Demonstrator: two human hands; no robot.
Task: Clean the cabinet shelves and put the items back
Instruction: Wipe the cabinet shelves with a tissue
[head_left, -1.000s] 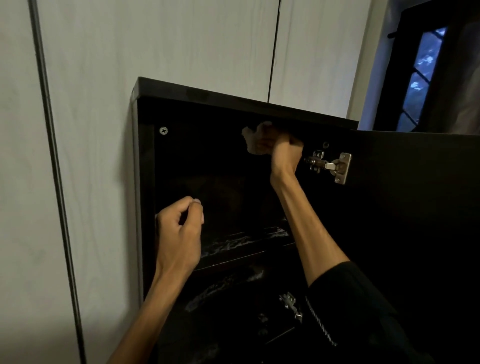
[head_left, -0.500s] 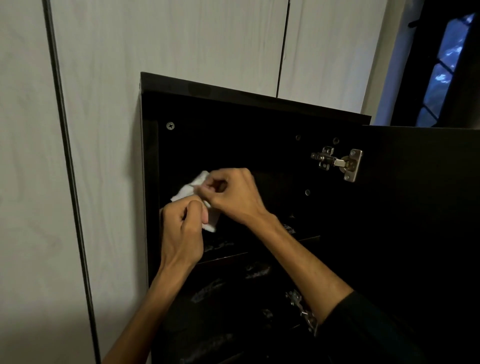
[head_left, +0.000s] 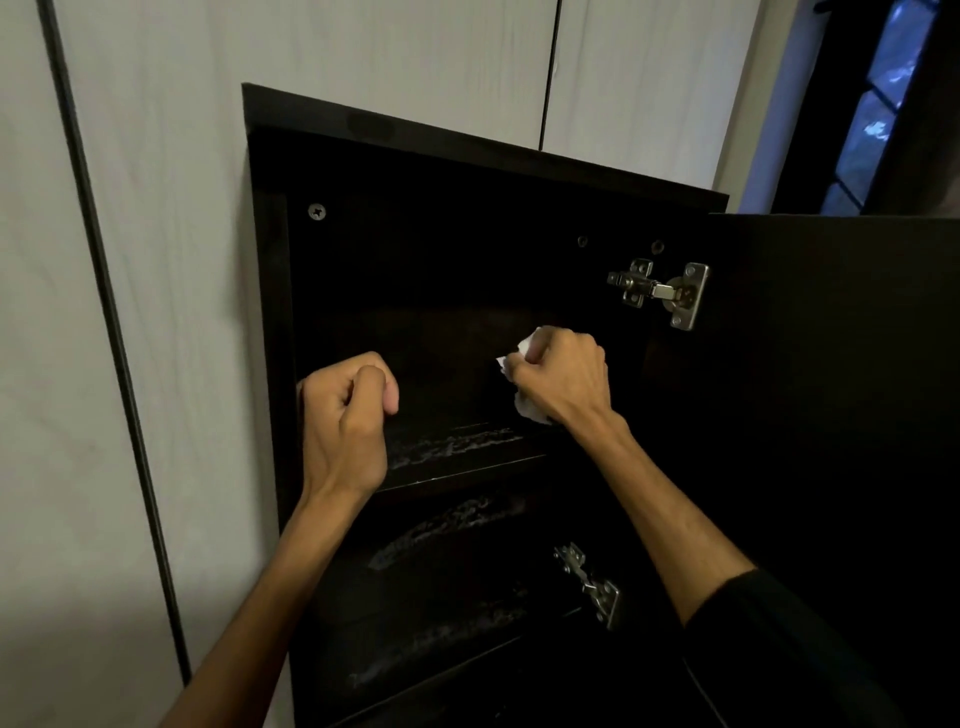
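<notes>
Plainly the wiping is under way and not finished; the right hand (head_left: 563, 374) has its fingers (head_left: 519, 370) curled tight round a crumpled white tissue (head_left: 527, 408), held inside the top compartment of the dark cabinet (head_left: 483, 150), just above the upper shelf (head_left: 467, 457); whether the tissue touches the shelf or the back panel cannot be told, the interior being so dark. The left hand (head_left: 345, 415) hangs at the cabinet's left edge, its fingers loosely curled with the thumb laid against them, holding nothing; whether it rests on the side wall is unclear. The door (head_left: 831, 364) stands open to the right on its upper hinge (head_left: 660, 293), with a lower hinge (head_left: 589, 584) further down.

Pale streaks of dust or residue lie along the front of the upper shelf, and more on the two shelves below (head_left: 447, 525); no stored items show anywhere, so putting things back looks some way off.

As for what might go wrong: the tissue is small and thin, so it may tear or shed bits on the grime and leave more to clean; a dry wad may only push the residue to the back corner, where the gloom would hide it; the lower streaks could be missed for the same reason; the right wrist works near the upper hinge, and a quick sweep outward could catch skin or tissue on its metal edges; leaning on the open door would strain both hinges.
</notes>
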